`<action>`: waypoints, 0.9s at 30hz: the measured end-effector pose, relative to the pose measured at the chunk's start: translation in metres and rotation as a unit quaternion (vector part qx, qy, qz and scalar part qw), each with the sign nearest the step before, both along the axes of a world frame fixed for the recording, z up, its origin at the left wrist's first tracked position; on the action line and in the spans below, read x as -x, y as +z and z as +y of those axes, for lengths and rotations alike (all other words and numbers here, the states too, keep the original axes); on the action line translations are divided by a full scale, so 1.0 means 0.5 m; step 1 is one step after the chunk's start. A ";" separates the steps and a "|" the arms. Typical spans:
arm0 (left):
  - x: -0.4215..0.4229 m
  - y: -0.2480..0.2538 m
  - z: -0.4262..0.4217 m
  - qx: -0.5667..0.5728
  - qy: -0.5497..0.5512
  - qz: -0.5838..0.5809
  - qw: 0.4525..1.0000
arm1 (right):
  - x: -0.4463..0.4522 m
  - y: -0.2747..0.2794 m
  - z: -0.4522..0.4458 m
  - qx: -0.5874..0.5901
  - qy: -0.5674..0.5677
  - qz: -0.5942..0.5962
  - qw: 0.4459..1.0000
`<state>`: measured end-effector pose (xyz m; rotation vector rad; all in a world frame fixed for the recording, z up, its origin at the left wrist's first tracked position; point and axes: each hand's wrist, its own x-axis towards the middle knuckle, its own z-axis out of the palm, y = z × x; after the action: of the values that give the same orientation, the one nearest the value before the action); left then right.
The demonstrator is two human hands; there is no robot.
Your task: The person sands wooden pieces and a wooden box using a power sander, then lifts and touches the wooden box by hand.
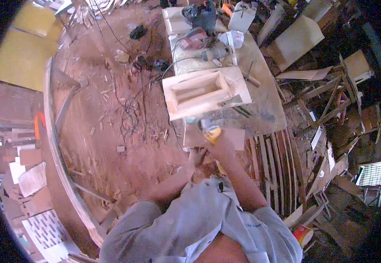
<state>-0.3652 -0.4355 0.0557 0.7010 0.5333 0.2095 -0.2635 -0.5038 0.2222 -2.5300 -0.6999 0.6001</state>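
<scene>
My right hand is closed around a yellow and grey hand-sized thing, whose exact kind is too blurred to tell. It is above a flat brown board at the near end of the workbench. Lower and to the left, my left hand is at the board's near edge, fingers curled; whatever they hold is hidden. Just beyond both hands, a pale wooden panel with a framed rectangular recess lies across the bench, touched by neither hand.
Farther along the bench are a red power tool, a grey power tool, a black plastic bag and a white jerrycan. Cables and wood scraps litter the dirt floor at left. Wooden slats line the right.
</scene>
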 end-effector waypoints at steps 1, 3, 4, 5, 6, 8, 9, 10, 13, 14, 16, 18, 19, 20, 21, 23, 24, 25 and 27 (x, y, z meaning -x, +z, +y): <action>0.007 0.006 -0.002 -0.028 0.000 0.009 1.000 | -0.012 -0.006 -0.027 0.001 -0.023 -0.012 1.000; 0.006 -0.001 -0.007 -0.133 0.001 0.043 0.990 | -0.036 -0.020 -0.088 0.006 -0.073 -0.036 0.997; 0.002 -0.011 -0.009 -0.197 0.002 0.069 0.978 | -0.049 -0.014 -0.110 0.040 -0.085 -0.038 0.995; 0.002 -0.021 -0.011 -0.261 0.002 0.093 0.961 | -0.057 -0.007 -0.132 0.074 -0.098 -0.038 0.992; 0.005 -0.015 -0.010 -0.271 -0.009 0.118 0.955 | -0.065 -0.001 -0.159 0.108 -0.111 -0.037 0.987; 0.010 0.024 -0.006 -0.238 -0.044 0.169 0.955 | -0.090 -0.077 -0.233 -0.056 -0.130 -0.097 0.985; 0.004 0.043 -0.004 -0.196 -0.067 0.193 0.959 | -0.113 -0.085 -0.254 -0.064 -0.149 -0.103 0.981; 0.000 0.025 -0.014 -0.156 -0.027 0.168 0.973 | -0.133 -0.086 -0.271 -0.072 -0.168 -0.110 0.977; -0.012 0.023 -0.043 -0.035 0.047 0.117 0.991 | -0.167 -0.086 -0.334 0.053 -0.224 -0.090 0.969; -0.010 0.029 -0.047 0.000 0.042 0.117 0.992 | -0.168 -0.092 -0.352 0.017 -0.234 -0.112 0.966; -0.015 -0.006 -0.052 0.052 -0.043 0.087 0.994 | -0.167 -0.113 -0.397 -0.051 -0.250 -0.150 0.955; -0.015 -0.029 -0.066 0.011 -0.163 0.075 0.984 | -0.218 -0.226 -0.481 -0.095 -0.274 -0.101 0.952; -0.020 0.029 -0.065 -0.106 -0.215 0.116 0.964 | -0.213 -0.254 -0.517 -0.101 -0.282 -0.083 0.950; -0.033 0.117 -0.056 -0.233 -0.270 0.159 0.921 | -0.208 -0.279 -0.553 -0.108 -0.290 -0.065 0.949; -0.056 0.176 -0.047 -0.342 -0.310 0.193 0.866 | -0.211 -0.279 -0.573 -0.107 -0.295 -0.058 0.948; -0.100 0.237 -0.038 -0.490 -0.323 0.202 0.784 | -0.213 -0.214 -0.578 -0.088 -0.298 -0.046 0.949; -0.115 0.234 -0.039 -0.568 -0.307 0.190 0.740 | -0.213 -0.177 -0.579 -0.078 -0.300 -0.040 0.950; -0.129 0.237 -0.040 -0.641 -0.291 0.174 0.689 | -0.217 -0.162 -0.582 -0.061 -0.321 -0.031 0.945; -0.150 0.245 -0.050 -0.771 -0.243 0.133 0.573 | -0.222 -0.177 -0.626 -0.063 -0.330 -0.027 0.941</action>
<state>-0.2901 -0.4602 0.1780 2.6317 0.2915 -0.0188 -0.1526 -0.8170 0.1336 -2.4501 0.1156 0.2345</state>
